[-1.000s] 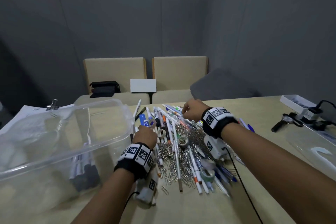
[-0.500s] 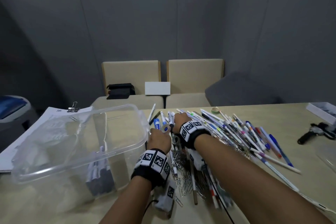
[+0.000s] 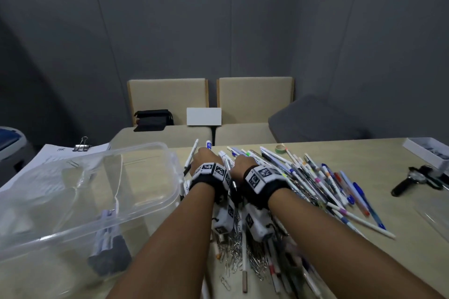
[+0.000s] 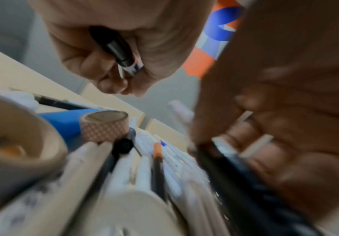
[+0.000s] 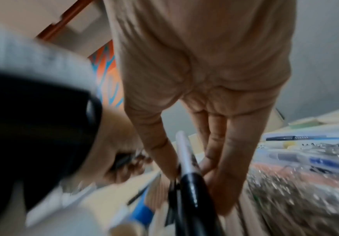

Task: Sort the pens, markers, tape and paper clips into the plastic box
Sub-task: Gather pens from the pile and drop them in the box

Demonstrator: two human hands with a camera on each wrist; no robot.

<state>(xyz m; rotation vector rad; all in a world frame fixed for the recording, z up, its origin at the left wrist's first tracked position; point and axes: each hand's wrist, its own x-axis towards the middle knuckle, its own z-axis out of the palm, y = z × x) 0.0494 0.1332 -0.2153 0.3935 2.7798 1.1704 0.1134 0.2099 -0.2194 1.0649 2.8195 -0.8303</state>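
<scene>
Pens (image 3: 323,184) are heaped with paper clips (image 3: 233,257) on the table (image 3: 364,153), right of the plastic box (image 3: 80,192), in the head view. Left-wrist view: the left hand (image 4: 112,52) is curled around a black-capped marker (image 4: 118,52). Right-wrist view: the right hand (image 5: 211,89) is pinched on a black-capped pen (image 5: 186,159).
</scene>
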